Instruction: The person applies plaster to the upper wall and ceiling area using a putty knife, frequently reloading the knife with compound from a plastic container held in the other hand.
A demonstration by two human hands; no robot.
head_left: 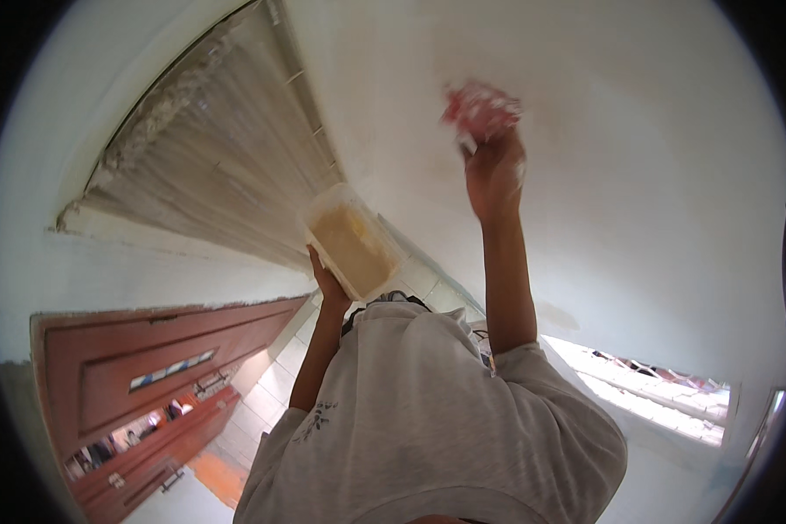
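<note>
My left hand (329,284) grips the near left side of a rectangular translucent plastic tub (327,203), held out in front of my body. Cloudy beige liquid (355,247) covers its bottom, with a small yellowish patch in it. Higher up and to the right, my right hand (498,175) is closed on a crumpled red-and-white cloth (482,109), blurred by motion. The cloth is at the pale wall (620,175); whether it presses on the surface I cannot tell. White residue marks the side of that hand.
A recess with a greyish corrugated surface (227,148) lies at upper left. Below it is a reddish-brown panelled door (166,367) with a gap showing things beyond. Pale floor tiles (275,384) run beside it. A bright window opening (646,389) sits at lower right.
</note>
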